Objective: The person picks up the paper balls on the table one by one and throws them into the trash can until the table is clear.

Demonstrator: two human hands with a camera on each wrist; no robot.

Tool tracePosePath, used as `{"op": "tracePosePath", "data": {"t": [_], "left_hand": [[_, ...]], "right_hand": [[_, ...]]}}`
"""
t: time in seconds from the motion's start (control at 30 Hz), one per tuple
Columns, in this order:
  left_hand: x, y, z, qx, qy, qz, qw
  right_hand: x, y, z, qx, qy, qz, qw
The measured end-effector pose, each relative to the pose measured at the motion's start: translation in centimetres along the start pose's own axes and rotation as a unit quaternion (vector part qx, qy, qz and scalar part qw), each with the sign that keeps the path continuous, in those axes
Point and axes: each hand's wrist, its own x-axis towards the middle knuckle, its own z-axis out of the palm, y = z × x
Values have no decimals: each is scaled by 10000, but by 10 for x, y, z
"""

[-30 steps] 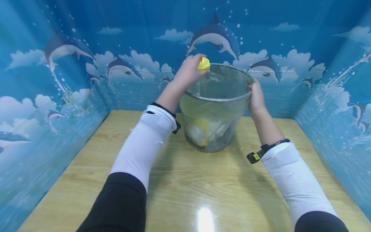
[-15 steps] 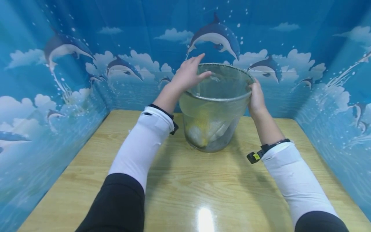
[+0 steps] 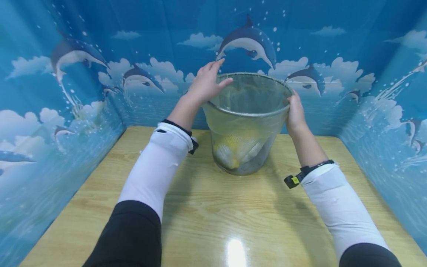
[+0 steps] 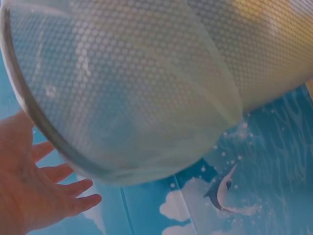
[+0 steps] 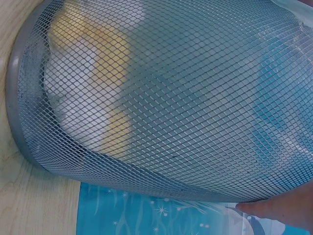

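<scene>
A metal mesh wastebasket (image 3: 248, 128) with a thin clear liner bag stands at the back of the table. My right hand (image 3: 295, 113) grips its rim on the right side; the right wrist view catches only part of that hand (image 5: 281, 208). At the rim's left side is my left hand (image 3: 205, 82), holding nothing. Its fingers are extended and spread, as the left wrist view (image 4: 39, 181) also shows. Through the mesh, yellow (image 5: 115, 61) and white (image 5: 76, 63) crumpled pieces lie at the bottom, their exact kind blurred.
The wooden table (image 3: 220, 211) stretches toward me in front of the wastebasket. Blue curtains (image 3: 160, 33) printed with dolphins enclose the back and both sides. A wrist camera (image 3: 291, 181) is strapped to the right forearm.
My left hand let go of a crumpled yellow piece, which is now gone from it, then spread its fingers and shifted left. More yellow shows inside the wastebasket. My right hand stayed on the rim.
</scene>
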Motion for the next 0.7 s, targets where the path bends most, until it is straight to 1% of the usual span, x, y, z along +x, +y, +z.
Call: {"op": "tracePosePath", "data": {"t": [0.13, 0.33, 0.53, 0.7], "left_hand": [[-1, -9, -2, -4, 122, -49, 9999], [-4, -29, -3, -60, 305, -225, 9993], [-6, -48, -4, -327, 570, -427, 9969], [-8, -64, -6, -675, 871, -689, 9915]], "right_hand": [[1, 0, 0, 2, -14, 33, 10000], [1, -1, 0, 86, -50, 31, 9999], [0, -1, -1, 99, -6, 86, 9999], [1, -1, 1, 169, -11, 68, 9998]]}}
